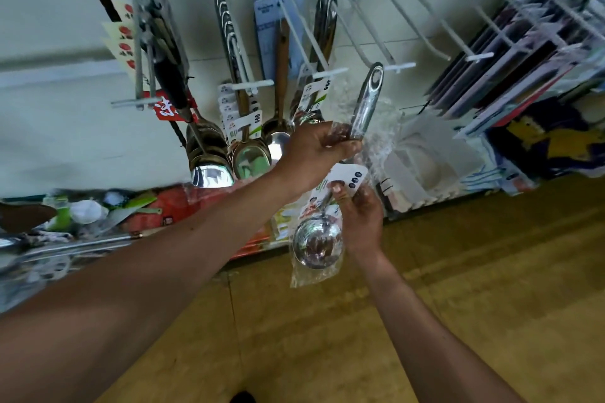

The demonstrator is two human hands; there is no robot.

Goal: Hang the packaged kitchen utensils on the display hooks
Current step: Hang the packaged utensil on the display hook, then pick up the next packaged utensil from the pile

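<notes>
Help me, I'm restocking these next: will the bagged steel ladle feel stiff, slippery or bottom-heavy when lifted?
The ladle looks like polished steel, so probably stiff. Its round bowl sits at the low end, so likely bottom-heavy. The loose clear bag looks slick and may slip under the left hand.

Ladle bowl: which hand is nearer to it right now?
Right. The right hand pinches the label card and sits right beside the ladle bowl. The left hand grips the handle higher up, away from the bowl.
</notes>
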